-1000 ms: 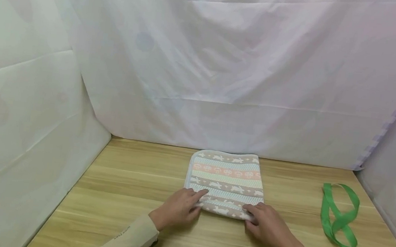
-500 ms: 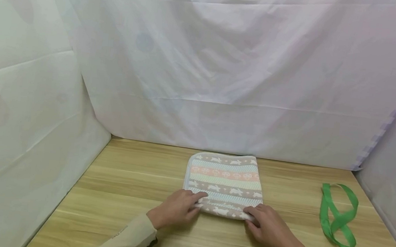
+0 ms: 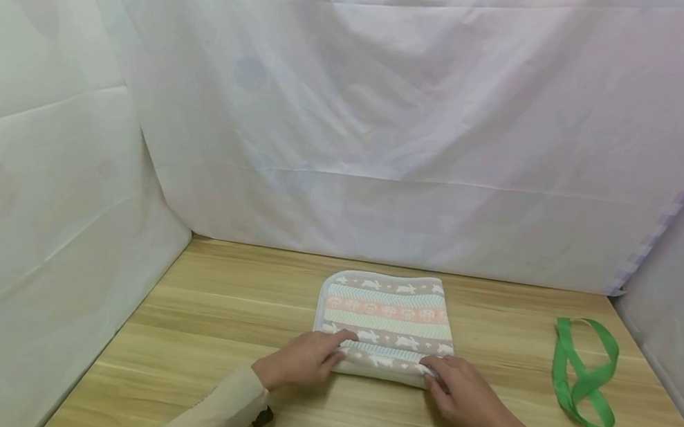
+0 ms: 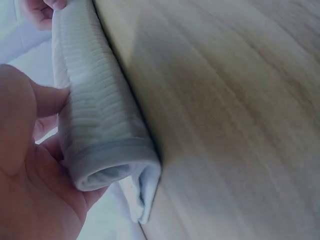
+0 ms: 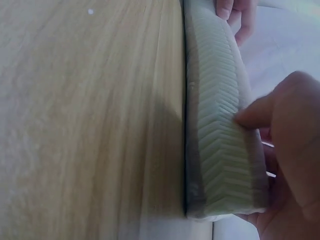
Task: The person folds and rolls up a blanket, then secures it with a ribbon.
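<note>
A folded cloth [image 3: 387, 309] with rabbit and zigzag stripes in grey, pink, yellow and pale blue lies on the wooden table. Its near edge is turned up into a roll [image 4: 95, 115], whose hollow end shows in the left wrist view. My left hand [image 3: 303, 360] grips the roll near its left end, thumb on the near side and fingers over the top. Toward the right end, my right hand [image 3: 465, 397] pinches the same roll in a like way. In the right wrist view, the right thumb [image 5: 255, 114] presses against the ribbed side of the roll.
To the right on the table [image 3: 210, 339] lies a looped green ribbon [image 3: 587, 382], apart from the cloth. White fabric [image 3: 342, 213] hangs behind the table and along both sides. The cloth's far edge lies close to the back fabric.
The near edge has rolled over further, with the plain underside now facing me. The cloth's far edge has slid slightly toward me, and the flat part is shorter. Both hands stay nearly in place.
</note>
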{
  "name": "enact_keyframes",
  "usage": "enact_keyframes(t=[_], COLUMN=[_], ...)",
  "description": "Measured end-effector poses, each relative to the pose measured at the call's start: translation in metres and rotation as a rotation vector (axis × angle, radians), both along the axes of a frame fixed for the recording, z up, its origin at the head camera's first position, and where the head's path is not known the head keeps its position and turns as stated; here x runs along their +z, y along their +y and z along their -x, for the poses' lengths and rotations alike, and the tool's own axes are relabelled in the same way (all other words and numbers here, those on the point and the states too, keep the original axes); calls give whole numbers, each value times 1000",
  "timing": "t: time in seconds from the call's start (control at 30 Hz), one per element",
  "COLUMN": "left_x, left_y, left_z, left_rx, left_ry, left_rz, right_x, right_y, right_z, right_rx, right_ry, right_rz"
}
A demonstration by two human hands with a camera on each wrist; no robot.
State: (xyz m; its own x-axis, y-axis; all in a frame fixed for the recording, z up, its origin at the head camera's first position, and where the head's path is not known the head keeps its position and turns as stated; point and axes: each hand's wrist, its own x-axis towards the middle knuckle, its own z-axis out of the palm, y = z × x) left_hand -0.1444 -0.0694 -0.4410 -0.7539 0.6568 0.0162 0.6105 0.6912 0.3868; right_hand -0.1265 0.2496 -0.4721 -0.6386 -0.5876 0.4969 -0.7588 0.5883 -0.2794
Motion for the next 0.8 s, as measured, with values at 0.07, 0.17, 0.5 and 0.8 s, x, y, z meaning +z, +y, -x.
enact_keyframes(t=[0.07, 0.17, 0.5, 0.8], left_x=[-4, -10, -19, -21], left_y=[-1, -4, -5, -2], left_z=[2, 6, 20, 30], left_rx=[34, 105, 238, 352], left_ry=[-44, -87, -52, -72], left_rz=[-40, -121, -249, -215], right_x=[-1, -4, -13, -10], right_y=[0, -1, 0, 3], right_z=[1, 3, 21, 36], right_rx=[-17, -56, -198, -274], right_ry=[1, -38, -333, -485], right_rz=[-10, -13, 99, 164])
